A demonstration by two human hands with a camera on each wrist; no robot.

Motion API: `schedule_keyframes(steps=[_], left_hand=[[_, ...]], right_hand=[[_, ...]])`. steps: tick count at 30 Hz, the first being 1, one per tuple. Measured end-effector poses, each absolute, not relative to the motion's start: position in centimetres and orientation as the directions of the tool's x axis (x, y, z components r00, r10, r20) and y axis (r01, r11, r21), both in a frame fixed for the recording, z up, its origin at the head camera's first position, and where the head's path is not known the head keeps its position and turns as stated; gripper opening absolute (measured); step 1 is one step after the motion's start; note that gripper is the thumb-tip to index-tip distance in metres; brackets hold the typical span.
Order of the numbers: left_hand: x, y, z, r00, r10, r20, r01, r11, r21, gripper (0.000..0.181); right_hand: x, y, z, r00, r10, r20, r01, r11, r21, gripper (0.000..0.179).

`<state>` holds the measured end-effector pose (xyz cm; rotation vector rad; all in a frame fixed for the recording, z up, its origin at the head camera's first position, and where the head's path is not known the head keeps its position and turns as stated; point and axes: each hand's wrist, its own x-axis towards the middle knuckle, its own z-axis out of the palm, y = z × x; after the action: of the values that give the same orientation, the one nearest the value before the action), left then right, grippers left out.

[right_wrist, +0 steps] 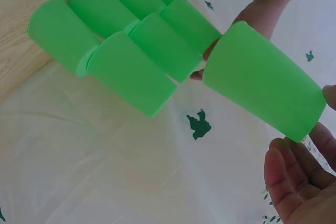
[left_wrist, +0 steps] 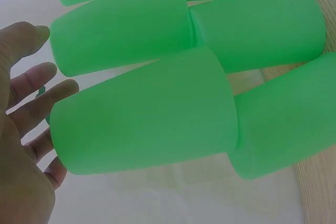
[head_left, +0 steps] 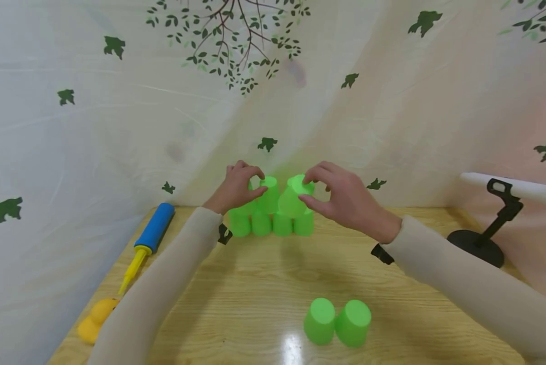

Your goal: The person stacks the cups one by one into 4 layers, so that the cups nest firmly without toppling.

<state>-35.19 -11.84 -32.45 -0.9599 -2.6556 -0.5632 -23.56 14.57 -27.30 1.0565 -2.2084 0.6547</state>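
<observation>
My right hand [head_left: 346, 197] pinches an upside-down green cup [right_wrist: 262, 82] by its narrow closed end, thumb on one side and fingers on the other. That cup is tilted and held apart from a stack of like cups at the back of the table. The stack has a bottom row [head_left: 261, 224] of several upside-down cups, with three more cups [right_wrist: 131, 72] on top of them. My left hand [head_left: 240, 186] is beside the upper row, thumb and fingers spread loosely around the top of the middle upper cup [head_left: 268, 195], fingertips right at its edge.
Two more upside-down green cups, a left one [head_left: 320, 322] and a right one [head_left: 353, 324], stand side by side near the front. A blue and yellow hand pump [head_left: 154, 228] and a yellow-orange toy [head_left: 95, 322] lie at the left. A black stand [head_left: 475, 247] holding a white tube is at the right.
</observation>
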Motion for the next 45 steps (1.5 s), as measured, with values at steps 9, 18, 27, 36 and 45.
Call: schedule_keyframes(steps=[9, 18, 27, 36, 45], left_hand=[[-34.7, -12.7, -32.4, -0.713, 0.523, 0.467, 0.677, 0.688, 0.263, 0.027], [-33.8, -13.3, -32.3, -0.671, 0.526, 0.523, 0.710, 0.658, 0.249, 0.023], [-33.6, -14.3, -32.9, -0.672, 0.526, 0.521, 0.710, 0.659, 0.249, 0.023], [-33.3, -14.9, -33.4, -0.673, 0.529, 0.517, 0.707, 0.664, 0.242, 0.023], [-33.2, -15.5, -33.6, -0.721, 0.474, 0.505, 0.651, 0.714, 0.258, 0.036]], right_hand=[[-27.4, 12.6, -27.2, -0.541, -0.462, 0.702, -0.775, 0.598, -0.203, 0.021], [-30.8, 11.5, -26.8, -0.676, -0.416, 0.608, -0.676, 0.680, -0.286, 0.025], [-32.8, 10.9, -26.3, -0.767, -0.401, 0.501, -0.599, 0.729, -0.333, 0.030], [-33.5, 10.6, -26.2, -0.803, -0.389, 0.452, -0.564, 0.742, -0.363, 0.031], [-33.9, 10.7, -26.6, -0.806, -0.384, 0.450, -0.561, 0.738, -0.374, 0.034]])
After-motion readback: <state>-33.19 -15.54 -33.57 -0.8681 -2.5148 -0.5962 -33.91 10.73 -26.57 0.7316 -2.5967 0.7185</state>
